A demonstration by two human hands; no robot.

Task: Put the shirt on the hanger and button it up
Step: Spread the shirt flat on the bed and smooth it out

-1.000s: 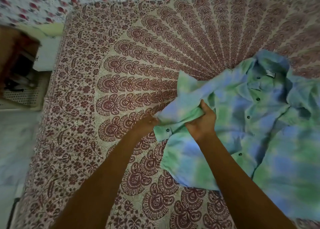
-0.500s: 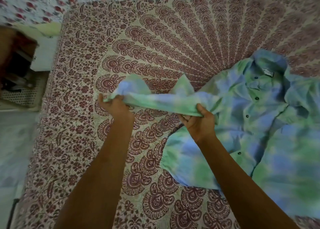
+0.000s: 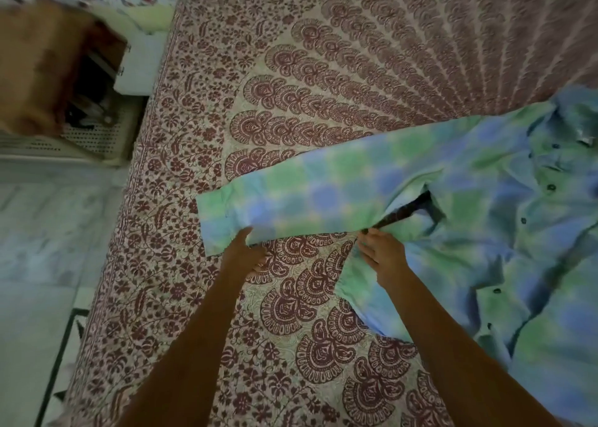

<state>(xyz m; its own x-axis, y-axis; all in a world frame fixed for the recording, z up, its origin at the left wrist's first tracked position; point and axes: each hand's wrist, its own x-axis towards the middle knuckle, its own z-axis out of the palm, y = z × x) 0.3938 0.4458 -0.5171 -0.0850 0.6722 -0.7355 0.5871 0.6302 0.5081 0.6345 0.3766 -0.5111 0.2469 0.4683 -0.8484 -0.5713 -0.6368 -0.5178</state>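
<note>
Printed bedsheet [image 3: 284, 71] w/ shirt [image 3: 485, 219], sleeve [image 3: 307, 197] flat; L hand [image 3: 241, 253], R hand [image 3: 385, 255] at its lower edge, grips unclear.

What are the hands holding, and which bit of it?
The shirt, by its sleeve. The left hand pinches the sleeve's lower edge near the cuff. The right hand seems to grip the same edge near the armpit.

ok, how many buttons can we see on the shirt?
4, along the shirt front: top button by the collar, second button below it, third button mid-front, fourth button lower down. Folds may hide more.
</note>
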